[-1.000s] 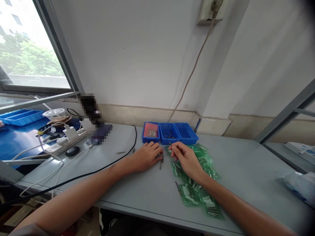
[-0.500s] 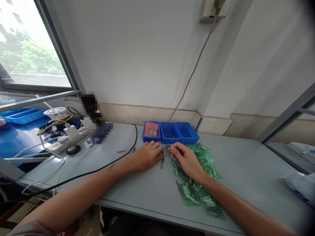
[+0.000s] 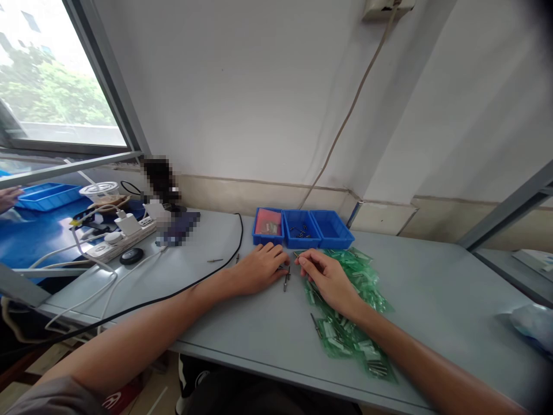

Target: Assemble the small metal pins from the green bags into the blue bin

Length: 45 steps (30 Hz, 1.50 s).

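Note:
My left hand [image 3: 263,268] rests palm down on the grey table, its curled fingertips at a few small metal pins [image 3: 287,279]; whether it grips one is hidden. My right hand [image 3: 322,276] is closed in a pinch on a small metal pin [image 3: 296,255], just in front of the blue bins. Under and beside that hand lie green plastic bags [image 3: 367,288] with metal and white pieces inside. The middle blue bin [image 3: 301,241] holds several dark metal pins. In the left blue bin [image 3: 268,238] is a pink packet [image 3: 265,219]. The right blue bin [image 3: 334,230] shows no pieces.
A black cable [image 3: 173,297] runs across the table under my left forearm. At the left are a power strip [image 3: 116,245], a round black object [image 3: 131,256] and a lidded cup [image 3: 99,191]. Another person's hand [image 3: 9,197] shows at the far left. A clear bag [image 3: 533,323] lies far right.
The view has shifted slightly, so the table items appear a little higher and further right. More of the other person's hand shows at the left edge. My hands have barely moved.

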Available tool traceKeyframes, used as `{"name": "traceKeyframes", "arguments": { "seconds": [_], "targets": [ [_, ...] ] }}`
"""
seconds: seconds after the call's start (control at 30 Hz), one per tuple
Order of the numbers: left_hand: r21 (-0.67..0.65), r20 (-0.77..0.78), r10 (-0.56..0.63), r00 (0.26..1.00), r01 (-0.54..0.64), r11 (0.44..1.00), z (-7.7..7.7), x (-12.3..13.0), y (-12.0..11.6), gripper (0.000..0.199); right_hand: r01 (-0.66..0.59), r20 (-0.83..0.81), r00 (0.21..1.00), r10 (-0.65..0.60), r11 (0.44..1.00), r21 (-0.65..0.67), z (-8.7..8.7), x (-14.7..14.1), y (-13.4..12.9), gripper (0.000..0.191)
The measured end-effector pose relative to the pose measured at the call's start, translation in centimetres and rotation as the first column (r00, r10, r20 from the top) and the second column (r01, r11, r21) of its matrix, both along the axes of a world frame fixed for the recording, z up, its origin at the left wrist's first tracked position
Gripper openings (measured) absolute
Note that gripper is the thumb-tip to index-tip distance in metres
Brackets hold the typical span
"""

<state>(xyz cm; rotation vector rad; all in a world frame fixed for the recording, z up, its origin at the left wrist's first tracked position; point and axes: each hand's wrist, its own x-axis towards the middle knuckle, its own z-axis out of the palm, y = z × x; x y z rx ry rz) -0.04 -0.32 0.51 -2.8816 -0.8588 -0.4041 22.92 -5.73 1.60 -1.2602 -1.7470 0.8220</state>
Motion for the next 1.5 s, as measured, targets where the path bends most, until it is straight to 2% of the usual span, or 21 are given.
{"name": "traceKeyframes", "arguments": {
  "seconds": [0.17,0.57,0.93,1.5],
  "targets": [
    [0.027,0.002,-0.007,1.000,0.007,1.000,-0.13,-0.07,0.04,0.019,0.006,-0.018,1.000,-0.006,1.000,-0.027,-0.15,-0.02,0.08,0.031],
    [0.026,0.006,-0.004,1.000,0.003,1.000,-0.15,-0.01,0.04,0.019,0.013,-0.016,1.000,-0.012,1.000,0.004,-0.02,0.07,-0.03,0.031],
    [-0.012,0.015,0.004,1.000,-0.003,1.000,-0.08,0.09,0.08,0.020,0.021,-0.077,0.997,-0.022,1.000,-0.014,-0.15,0.05,0.17,0.032],
    [-0.014,0.029,-0.012,1.000,0.012,1.000,-0.12,0.03,0.11,0.020,0.025,-0.059,0.998,-0.025,1.000,-0.008,0.17,0.09,-0.04,0.033]
  ]
}}
